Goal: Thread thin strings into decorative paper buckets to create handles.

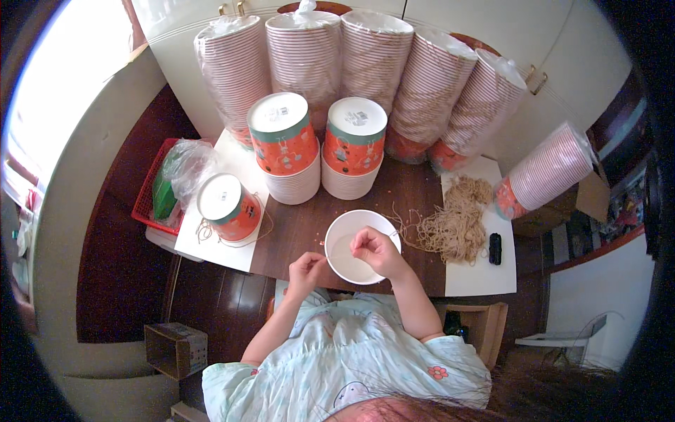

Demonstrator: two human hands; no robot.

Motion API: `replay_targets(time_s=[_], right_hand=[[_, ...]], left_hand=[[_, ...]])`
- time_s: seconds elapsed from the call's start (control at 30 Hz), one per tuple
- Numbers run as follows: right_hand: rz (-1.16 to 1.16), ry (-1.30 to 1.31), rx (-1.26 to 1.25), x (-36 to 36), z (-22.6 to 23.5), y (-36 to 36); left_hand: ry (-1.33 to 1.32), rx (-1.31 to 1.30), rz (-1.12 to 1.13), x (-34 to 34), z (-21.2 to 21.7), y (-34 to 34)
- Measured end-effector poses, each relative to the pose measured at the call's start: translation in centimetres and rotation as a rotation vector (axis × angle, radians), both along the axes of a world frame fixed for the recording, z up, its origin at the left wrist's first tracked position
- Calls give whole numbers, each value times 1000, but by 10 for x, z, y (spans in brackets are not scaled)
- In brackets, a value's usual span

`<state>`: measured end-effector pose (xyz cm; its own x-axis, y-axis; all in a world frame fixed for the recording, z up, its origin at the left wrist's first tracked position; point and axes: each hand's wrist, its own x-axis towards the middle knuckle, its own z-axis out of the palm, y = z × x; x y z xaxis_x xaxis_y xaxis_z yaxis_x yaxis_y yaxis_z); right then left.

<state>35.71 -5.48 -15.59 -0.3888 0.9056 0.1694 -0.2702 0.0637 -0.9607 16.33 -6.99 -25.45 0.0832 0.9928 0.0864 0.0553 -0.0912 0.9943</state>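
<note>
A white paper bucket [339, 243] stands mouth up at the near edge of the brown table, its inside facing me. My left hand [306, 273] is at the bucket's left rim with thumb and fingers pinched together; what lies between them is too small to make out. Over the bucket's opening hovers my right hand [376, 252], its fingers closed, their contents hidden. To the right lies a tangled heap of tan twine [457, 221], with loose strands reaching toward the bucket's right rim. An upturned orange paper bucket [242, 216] with twine about it sits on the left.
Two short stacks of upturned orange-and-green buckets [281, 151] stand mid-table. Behind them rise several tall plastic-wrapped bucket stacks [302, 63]. Another wrapped stack [545, 172] leans at the right. A small black object [495, 249] lies beside the twine. A red basket [149, 193] is at the left.
</note>
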Motion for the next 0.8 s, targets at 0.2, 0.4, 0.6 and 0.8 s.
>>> replay_targets(time_s=[0.2,0.4,0.6,0.8], right_hand=[[-25,-70,15,3,8,-8],[-40,-429,174,-6,36,-19],[-56,-538,411,-20,46,-29],[18,-576,604,-38,62,-40]], left_hand=[[14,-80,-63,2,11,-1],[-227,-345,-169,-3,37,21],[153,-353,-299,3,55,34],[177,-51,-162,-30,77,16]])
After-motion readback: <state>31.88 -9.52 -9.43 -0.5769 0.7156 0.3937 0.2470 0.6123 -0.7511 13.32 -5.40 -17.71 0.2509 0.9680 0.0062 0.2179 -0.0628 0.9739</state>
